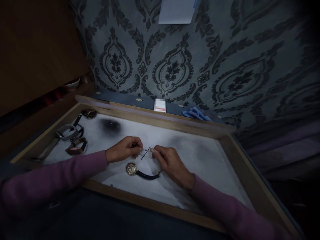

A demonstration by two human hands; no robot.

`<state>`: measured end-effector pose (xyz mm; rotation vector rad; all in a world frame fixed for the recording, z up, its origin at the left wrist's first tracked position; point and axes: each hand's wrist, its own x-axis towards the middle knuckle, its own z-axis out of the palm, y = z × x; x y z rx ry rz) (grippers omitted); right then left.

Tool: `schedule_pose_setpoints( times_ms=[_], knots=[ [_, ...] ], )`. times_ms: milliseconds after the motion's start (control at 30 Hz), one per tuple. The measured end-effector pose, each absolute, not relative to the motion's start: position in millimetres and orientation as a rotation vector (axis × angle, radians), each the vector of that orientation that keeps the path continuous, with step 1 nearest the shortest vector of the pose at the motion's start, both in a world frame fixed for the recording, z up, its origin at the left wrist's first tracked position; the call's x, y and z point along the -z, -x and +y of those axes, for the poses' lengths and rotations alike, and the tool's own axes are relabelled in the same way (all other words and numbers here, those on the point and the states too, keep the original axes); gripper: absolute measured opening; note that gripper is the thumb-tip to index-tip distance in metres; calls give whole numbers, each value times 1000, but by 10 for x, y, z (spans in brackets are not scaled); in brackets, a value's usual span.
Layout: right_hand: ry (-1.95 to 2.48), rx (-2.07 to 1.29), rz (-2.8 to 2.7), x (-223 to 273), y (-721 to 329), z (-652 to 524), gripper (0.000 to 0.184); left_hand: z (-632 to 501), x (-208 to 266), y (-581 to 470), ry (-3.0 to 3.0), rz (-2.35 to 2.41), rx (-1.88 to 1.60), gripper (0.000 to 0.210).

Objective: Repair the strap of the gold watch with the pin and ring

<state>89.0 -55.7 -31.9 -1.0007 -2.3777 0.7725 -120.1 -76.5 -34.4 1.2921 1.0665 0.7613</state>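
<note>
Fingers of left hand point(125, 148) and right hand point(170, 163) pinch a thin pin point(145, 152); the watch point(131, 168) lies unfinished, one strap point(148, 175) attached.

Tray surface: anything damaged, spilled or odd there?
Yes. The white tray liner has a dark, soot-like smudge near its far left corner, by the spare watches. Fainter grey marks lie to the right. Nothing looks spilled.

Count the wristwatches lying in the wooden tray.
4, as far as shows: one gold-faced watch below the hands, three at the tray's left end. Dim light may hide more.
</note>
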Motion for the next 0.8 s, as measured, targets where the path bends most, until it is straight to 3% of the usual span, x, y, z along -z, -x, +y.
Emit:
schedule_pose_setpoints(
  times_ms=[267, 433, 567, 800],
  knots=[
    [1014, -993, -2189, 262, -856, -562, 46, -762, 357, 1185, -1271, 1067, -791, 7],
    [989, -1360, -1839, 235, -849, -540, 29, -759, 358, 1175, -1234, 1080, -821, 12],
    [909, -1708, -1494, 247, -837, -500, 32, -756, 349, 1182, -1179, 1064, -858, 21],
    [885, -1957, -1118, 307, -786, -489, 24, -750, 342, 1174, -1110, 1032, -871, 29]
  ],
)
